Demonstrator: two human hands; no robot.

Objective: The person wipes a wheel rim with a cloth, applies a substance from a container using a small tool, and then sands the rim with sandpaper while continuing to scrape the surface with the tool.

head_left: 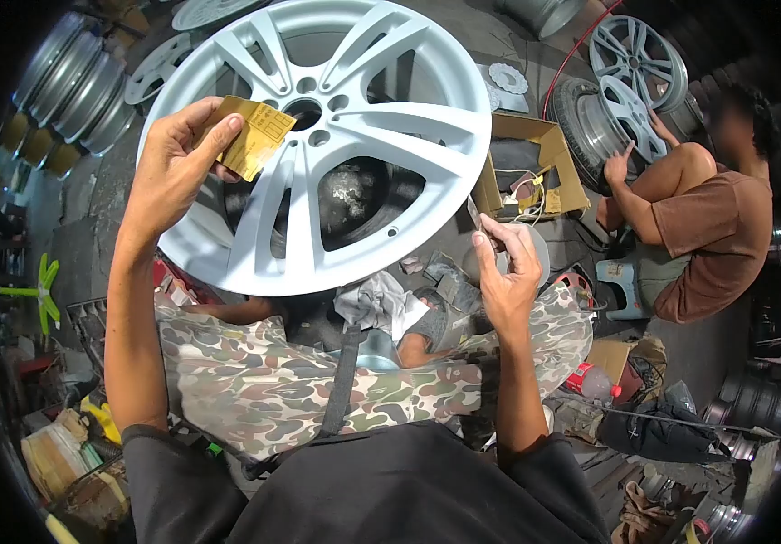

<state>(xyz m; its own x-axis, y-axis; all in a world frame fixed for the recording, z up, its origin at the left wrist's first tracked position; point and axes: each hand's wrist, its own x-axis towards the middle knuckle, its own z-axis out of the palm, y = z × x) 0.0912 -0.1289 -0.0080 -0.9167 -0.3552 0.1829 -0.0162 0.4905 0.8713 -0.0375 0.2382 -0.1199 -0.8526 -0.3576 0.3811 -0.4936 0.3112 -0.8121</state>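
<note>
My left hand is closed on a folded piece of yellow sandpaper with dark print on its back, pinched between thumb and fingers. The sandpaper is in front of the hub of a large light-grey alloy wheel rim, which leans face-up before my knees. Near the rim's right edge, my right hand pinches a thin, narrow metal blade pointing upward. The lower end of the blade is hidden by my fingers.
A cardboard box with wires stands right of the rim. Another person sits beyond it, hands at a second rim by a tyre. A crumpled grey cloth lies below the rim. A bottle lies at right.
</note>
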